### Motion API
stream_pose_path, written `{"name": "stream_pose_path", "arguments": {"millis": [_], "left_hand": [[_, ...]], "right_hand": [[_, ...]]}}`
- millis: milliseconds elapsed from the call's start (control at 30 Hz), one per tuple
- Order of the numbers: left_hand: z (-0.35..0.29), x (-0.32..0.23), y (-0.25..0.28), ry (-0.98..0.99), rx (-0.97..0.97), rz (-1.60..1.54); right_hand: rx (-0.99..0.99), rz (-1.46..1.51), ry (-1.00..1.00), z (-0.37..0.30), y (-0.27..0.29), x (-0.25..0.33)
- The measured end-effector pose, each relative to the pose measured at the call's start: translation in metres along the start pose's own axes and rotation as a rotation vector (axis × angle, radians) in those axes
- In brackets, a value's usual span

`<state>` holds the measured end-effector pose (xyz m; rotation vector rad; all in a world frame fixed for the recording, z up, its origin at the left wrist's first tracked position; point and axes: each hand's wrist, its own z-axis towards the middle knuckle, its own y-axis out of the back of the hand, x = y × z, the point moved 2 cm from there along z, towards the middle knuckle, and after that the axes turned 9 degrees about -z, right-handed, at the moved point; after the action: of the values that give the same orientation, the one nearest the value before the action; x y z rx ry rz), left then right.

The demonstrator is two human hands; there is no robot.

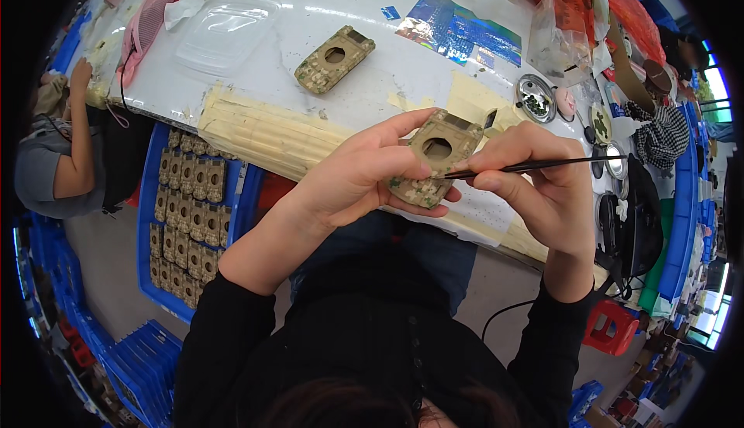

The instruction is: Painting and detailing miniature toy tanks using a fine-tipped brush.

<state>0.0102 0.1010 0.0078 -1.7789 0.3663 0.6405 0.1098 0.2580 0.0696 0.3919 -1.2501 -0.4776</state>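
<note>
My left hand point(356, 168) holds a camouflage-painted toy tank hull point(447, 143) up over the near edge of the table. The hull is tan with green and brown patches and has a round hole in its top. My right hand point(535, 168) pinches a slim dark stick-like tool point(542, 163), a brush or tweezers; I cannot tell which. Its tip meets the side of the hull near my left thumb. Farther back on the table lies a second tank hull point(335, 59) of the same kind, touched by neither hand.
A blue crate point(167, 298) at the left holds rows of similar hulls. Masking tape point(260, 129) covers the table's near edge. At the right are a round dish point(535, 87) of dark green bits, a black bag point(645, 215) and a red stool point(610, 327). Another person point(62, 157) sits at the left.
</note>
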Motion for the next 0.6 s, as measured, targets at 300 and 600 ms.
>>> {"name": "stream_pose_path", "arguments": {"millis": [300, 600], "left_hand": [[0.0008, 0.0011, 0.0, -0.001, 0.004, -0.012], [0.0015, 0.0013, 0.0009, 0.004, 0.011, -0.005]], "right_hand": [[0.008, -0.005, 0.004, -0.0004, 0.0009, 0.0008], [0.01, -0.019, 0.034, 0.0, 0.0011, 0.0]]}}
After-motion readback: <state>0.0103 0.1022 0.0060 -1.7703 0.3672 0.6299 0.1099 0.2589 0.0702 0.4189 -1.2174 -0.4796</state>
